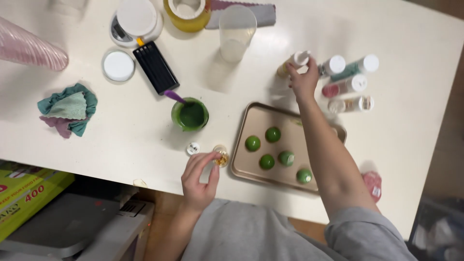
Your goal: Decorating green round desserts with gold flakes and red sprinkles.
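Jar (221, 157): small, clear, gold flecks inside, at the table's near edge just left of the tray; left hand (199, 180) pinches it between thumb and fingertips.

Stacked pink cups (29, 48): far left, lying on their side.
Cloth (68, 109): teal and mauve, crumpled, well left of the jar.
White lid (118, 65): round, flat on the table (121, 140).
Scale (136, 21): white, round, at the far edge.
Black case (155, 67): ribbed, slanted, just below the scale.
Green cup (190, 114): holds green liquid; purple handle (174, 96) leans out of it.
Small cap (193, 148): white, just left of the jar.
Tape roll (187, 13): yellow, top edge.
Clear cup (237, 33): upright, beside the tape roll.
Tray (251, 169): tan, rectangular, carrying five green balls (273, 134), apart from one another.
Bottle (293, 63): white cap, yellowish contents; right hand (303, 79) curls its fingers round it.
Sprinkle bottles (350, 82): four, white-capped, lying just right of that hand.
Pink packet (373, 185): near edge, right of the forearm.
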